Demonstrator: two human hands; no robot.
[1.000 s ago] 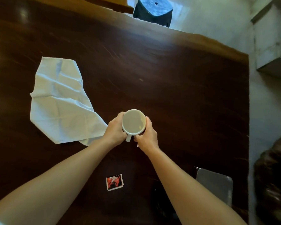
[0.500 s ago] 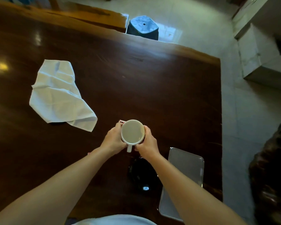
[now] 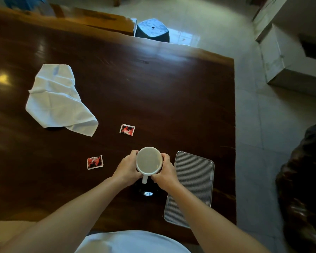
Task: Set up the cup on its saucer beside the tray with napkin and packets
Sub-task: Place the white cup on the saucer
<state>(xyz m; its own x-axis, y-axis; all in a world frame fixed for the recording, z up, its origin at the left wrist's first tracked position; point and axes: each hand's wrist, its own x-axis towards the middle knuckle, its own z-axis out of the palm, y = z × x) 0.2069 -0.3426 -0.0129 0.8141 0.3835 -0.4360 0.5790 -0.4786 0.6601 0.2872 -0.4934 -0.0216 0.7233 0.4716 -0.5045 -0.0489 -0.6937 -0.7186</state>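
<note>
In the head view both hands clasp the white cup — left hand and right hand wrapped around its opposite sides — over a dark saucer, just left of the ribbed tray. The cup stands upright, mouth up, handle pointing toward the person. Judged stiff, smooth and breakable — the two-sided wall grip suits it.

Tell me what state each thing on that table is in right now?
cup: upright, gripped on both sides, handle toward the person
left hand: closed on the cup
right hand: closed on the cup
dark saucer: on the table under the cup, mostly hidden
tray: bare, right of the cup
napkin: crumpled, off the tray
two packets: flat on the table, off the tray
</note>
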